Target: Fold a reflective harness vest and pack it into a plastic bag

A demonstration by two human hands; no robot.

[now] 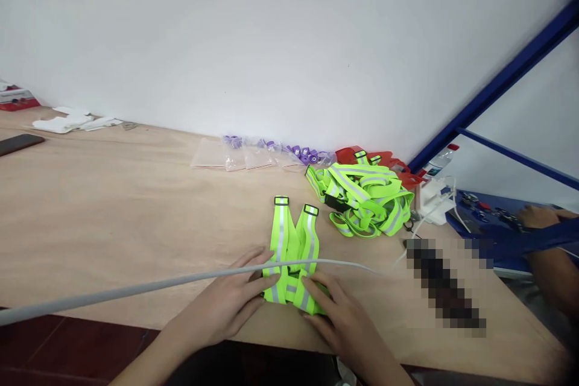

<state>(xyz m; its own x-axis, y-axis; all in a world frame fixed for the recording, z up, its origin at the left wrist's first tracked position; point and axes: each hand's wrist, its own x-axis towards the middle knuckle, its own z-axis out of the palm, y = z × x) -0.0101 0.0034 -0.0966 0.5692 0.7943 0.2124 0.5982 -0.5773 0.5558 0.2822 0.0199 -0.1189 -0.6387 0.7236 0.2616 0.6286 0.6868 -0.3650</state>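
Note:
A fluorescent yellow-green reflective vest (295, 243) of elastic straps with silver stripes lies folded flat near the table's front edge. Two black slide buckles top its straps, which point away from me. My left hand (233, 295) grips the lower left edge, a finger resting on the strap. On the opposite side, my right hand (337, 310) has its fingers on the lower right edge, partly hiding it. A grey cable (181, 280) crosses the view in front of the vest and my left fingers. Behind to the right sits a tangled pile of similar reflective straps (371, 193).
Clear bags with purple items (305, 154) line the wall beside a red bag (346, 155). A bottle (441, 160) and white charger (434, 202) stand right, near a blue frame (511, 66). Another person's hand (538, 217) is far right. A phone (20, 143) lies left.

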